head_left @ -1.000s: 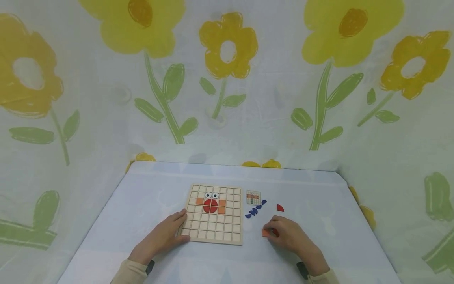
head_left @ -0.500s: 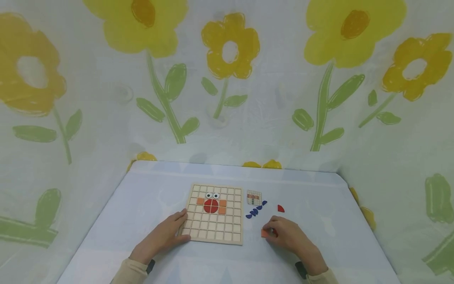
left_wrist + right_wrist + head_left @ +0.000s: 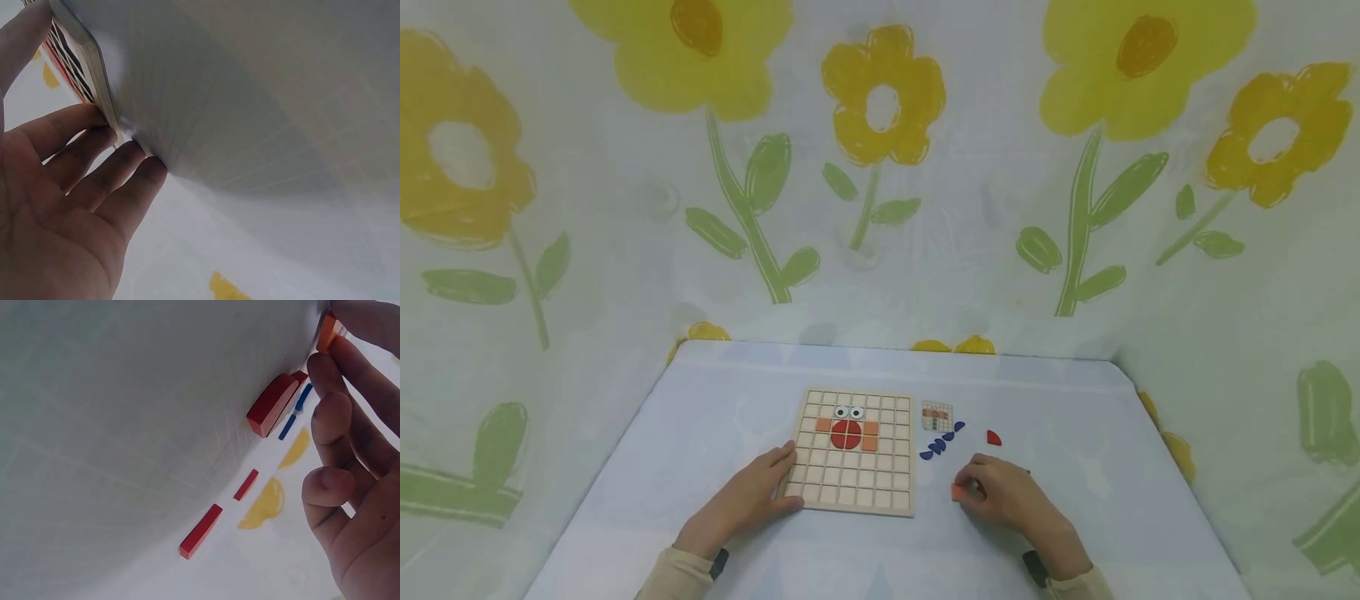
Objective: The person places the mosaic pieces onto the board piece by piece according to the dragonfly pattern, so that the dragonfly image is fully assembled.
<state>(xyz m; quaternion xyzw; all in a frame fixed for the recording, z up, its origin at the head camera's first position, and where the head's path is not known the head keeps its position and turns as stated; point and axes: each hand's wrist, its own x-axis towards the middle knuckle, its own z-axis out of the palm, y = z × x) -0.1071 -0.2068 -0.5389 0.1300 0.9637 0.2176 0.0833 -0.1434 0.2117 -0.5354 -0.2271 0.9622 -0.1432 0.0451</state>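
My left hand holds the left front corner of a wooden grid board, its fingers along the left edge and the thumb at the front corner. In the left wrist view the fingertips touch the board's side. Two eye pieces, a red disc of quarter pieces and several orange squares sit on the board. Right of it, low at the tabletop, my right hand pinches an orange square piece between thumb and fingertips. Red pieces lie by that hand, partly hidden in the head view.
A small pattern card lies just right of the board. Several blue half-round pieces form a slanting row in front of it. Farther right is a red quarter piece. Flower-print cloth walls stand behind the table and at both sides.
My right hand shifts very slightly left with the orange square still pinched. The left hand and the board stay where they were; the head view sways a little.
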